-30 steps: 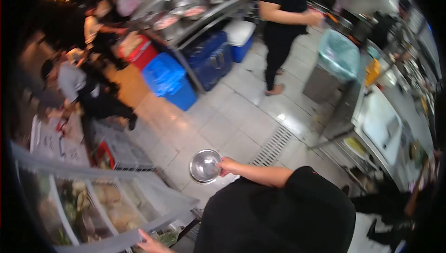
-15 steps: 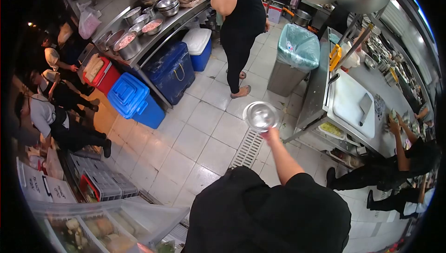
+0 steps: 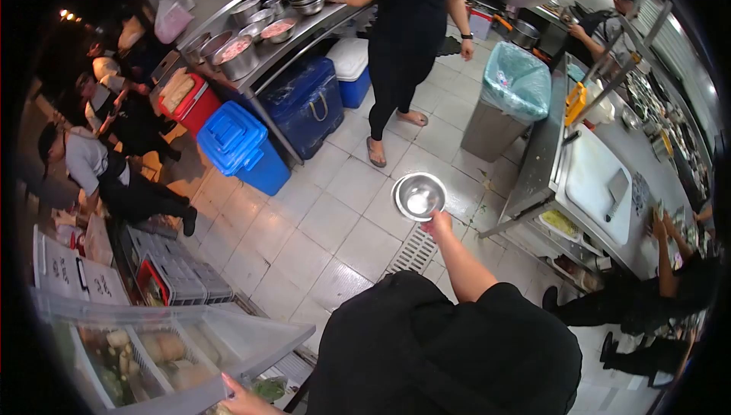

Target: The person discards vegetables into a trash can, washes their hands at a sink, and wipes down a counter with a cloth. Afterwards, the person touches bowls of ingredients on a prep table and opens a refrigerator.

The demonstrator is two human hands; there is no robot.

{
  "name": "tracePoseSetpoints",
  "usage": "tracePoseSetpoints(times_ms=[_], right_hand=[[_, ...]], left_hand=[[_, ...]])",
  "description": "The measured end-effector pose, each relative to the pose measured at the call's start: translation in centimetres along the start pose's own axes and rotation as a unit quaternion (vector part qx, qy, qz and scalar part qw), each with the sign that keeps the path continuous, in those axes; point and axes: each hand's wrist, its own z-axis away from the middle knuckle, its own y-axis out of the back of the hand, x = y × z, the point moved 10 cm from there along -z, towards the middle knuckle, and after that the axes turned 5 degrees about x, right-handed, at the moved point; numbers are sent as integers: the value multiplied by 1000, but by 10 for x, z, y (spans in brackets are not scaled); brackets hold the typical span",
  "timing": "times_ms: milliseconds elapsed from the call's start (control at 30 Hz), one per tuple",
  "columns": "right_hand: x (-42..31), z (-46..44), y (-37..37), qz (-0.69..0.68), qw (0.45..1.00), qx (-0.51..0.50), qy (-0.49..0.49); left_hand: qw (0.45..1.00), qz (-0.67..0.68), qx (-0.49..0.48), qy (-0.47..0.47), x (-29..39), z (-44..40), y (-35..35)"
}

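My right hand point(image 3: 436, 225) grips the near rim of a shiny round metal bowl point(image 3: 420, 196), held out over the tiled floor. A second rim shows along the bowl's left side, perhaps of another bowl nested with it; the inside looks bare. At the bottom left, my left hand point(image 3: 245, 400) has its thumb and fingers at the edge of a see-through lid or door point(image 3: 266, 333) with a grey frame. Part of that hand is hidden. Behind the clear panel, white baskets point(image 3: 141, 346) hold pale and green food.
A person in black point(image 3: 407, 42) stands ahead. Coolers point(image 3: 236, 137) sit under a steel counter point(image 3: 259, 72) bearing bowls of meat. At right are a lined bin point(image 3: 495, 110) and a worktable with a cutting board point(image 3: 594, 179) and cleaver point(image 3: 617, 190). Other people work on both sides.
My left hand has come further into view at the lid's edge. The bowl sits slightly left in view. The person ahead has shifted their feet, and a person at the back right now shows.
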Motion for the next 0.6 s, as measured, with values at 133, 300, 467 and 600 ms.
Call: tracePoseSetpoints(times_ms=[133, 300, 467, 600], right_hand=[[50, 50, -61, 91, 990, -102, -26], [80, 114, -128, 202, 947, -244, -55], [77, 202, -197, 249, 886, -391, -11], [76, 284, -237, 273, 815, -511, 0]], left_hand=[[967, 42, -115, 223, -95, 32, -41], [939, 24, -175, 294, -122, 67, -49], [821, 5, -471, 323, -127, 156, -91], [791, 180, -500, 303, -45, 156, -140]])
